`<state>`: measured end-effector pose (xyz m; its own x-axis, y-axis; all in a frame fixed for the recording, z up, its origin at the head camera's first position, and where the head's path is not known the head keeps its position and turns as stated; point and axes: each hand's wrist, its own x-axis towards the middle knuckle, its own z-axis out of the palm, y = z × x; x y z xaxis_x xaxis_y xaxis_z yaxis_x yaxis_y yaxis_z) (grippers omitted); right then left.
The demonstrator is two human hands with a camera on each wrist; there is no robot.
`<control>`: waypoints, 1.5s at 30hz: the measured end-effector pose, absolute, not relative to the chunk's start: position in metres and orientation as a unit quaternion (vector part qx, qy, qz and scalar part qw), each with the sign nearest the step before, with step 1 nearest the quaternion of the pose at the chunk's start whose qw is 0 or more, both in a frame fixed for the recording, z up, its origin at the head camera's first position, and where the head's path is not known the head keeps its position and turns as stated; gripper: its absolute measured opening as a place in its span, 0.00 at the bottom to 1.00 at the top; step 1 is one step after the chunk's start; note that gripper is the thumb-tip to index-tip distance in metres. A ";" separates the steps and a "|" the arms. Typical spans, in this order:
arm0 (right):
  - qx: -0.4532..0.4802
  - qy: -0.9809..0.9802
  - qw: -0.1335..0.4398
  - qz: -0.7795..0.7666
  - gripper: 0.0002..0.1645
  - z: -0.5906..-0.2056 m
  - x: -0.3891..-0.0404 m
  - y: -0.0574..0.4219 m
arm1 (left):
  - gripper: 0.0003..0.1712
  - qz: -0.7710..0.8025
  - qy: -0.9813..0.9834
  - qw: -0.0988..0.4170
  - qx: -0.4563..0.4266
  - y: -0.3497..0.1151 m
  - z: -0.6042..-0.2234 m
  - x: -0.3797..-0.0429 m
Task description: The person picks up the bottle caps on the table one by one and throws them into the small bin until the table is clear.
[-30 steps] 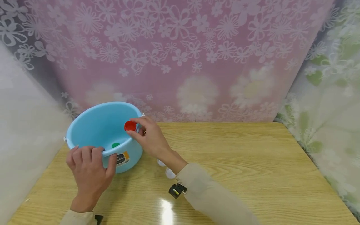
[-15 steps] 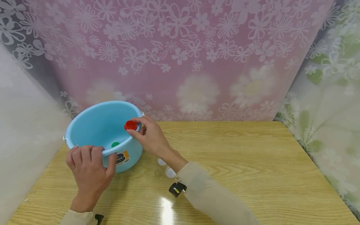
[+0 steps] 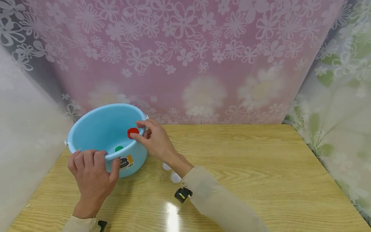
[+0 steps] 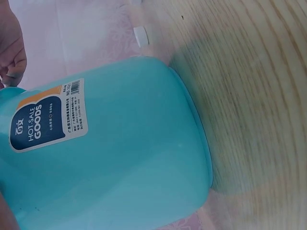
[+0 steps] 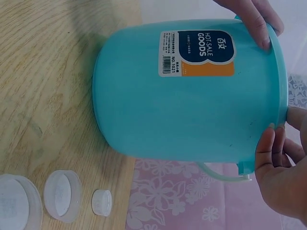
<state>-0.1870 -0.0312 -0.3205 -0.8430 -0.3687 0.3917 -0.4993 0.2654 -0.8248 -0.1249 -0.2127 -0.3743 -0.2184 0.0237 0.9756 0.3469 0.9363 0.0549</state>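
A light blue bucket [image 3: 99,124] stands on the left of the table. My left hand [image 3: 92,170] grips its near rim, fingers over the edge and thumb outside, above the printed label [image 4: 50,115]. At the right side of the rim is my right hand [image 3: 157,141], index finger and thumb spread apart over the opening. Just below them, inside the bucket, a red round cap [image 3: 133,132] shows, partly overlapped by the thumb tip. The index finger is apart from it. A green round piece [image 3: 118,149] lies in the bucket, partly hidden by the rim.
White round lids [image 3: 175,177] rest on the wooden table [image 3: 246,167] near my right wrist. A small white cap [image 5: 102,202] stands beside them in the right wrist view. The bucket's handle [image 5: 223,176] hangs at its side. A flowered pink curtain [image 3: 185,64] backs the table.
My right index finger has come away from the red cap, which now sits slightly lower and further left, tipped below the fingertips. My left hand stays on the rim.
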 end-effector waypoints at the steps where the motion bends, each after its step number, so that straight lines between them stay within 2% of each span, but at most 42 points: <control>1: 0.274 -0.791 0.061 0.544 0.26 -0.321 -0.187 -0.031 | 0.23 -0.132 -0.769 0.614 -0.120 -0.213 -0.374 -0.125; 9: 0.280 -0.788 0.054 0.546 0.26 -0.320 -0.186 -0.028 | 0.23 -0.131 -0.768 0.615 -0.123 -0.212 -0.375 -0.125; 15: 0.286 -0.779 0.027 0.558 0.28 -0.320 -0.186 -0.015 | 0.23 -0.133 -0.770 0.612 -0.120 -0.213 -0.374 -0.124; 30: 0.263 -0.831 0.032 0.489 0.26 -0.336 -0.194 0.074 | 0.22 -0.141 -0.756 0.628 -0.117 -0.207 -0.372 -0.126; 39: 0.279 -0.856 -0.010 0.434 0.24 -0.361 -0.191 0.121 | 0.22 -0.146 -0.756 0.628 -0.115 -0.207 -0.373 -0.124; 45: 0.293 -0.870 -0.073 0.390 0.24 -0.372 -0.186 0.144 | 0.23 -0.146 -0.758 0.626 -0.114 -0.207 -0.372 -0.124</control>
<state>-0.1860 0.1437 -0.3723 -0.8172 -0.5673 0.1020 -0.4534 0.5233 -0.7216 -0.1242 -0.2071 -0.3719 -0.1901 -0.0093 0.9817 0.3554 0.9315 0.0776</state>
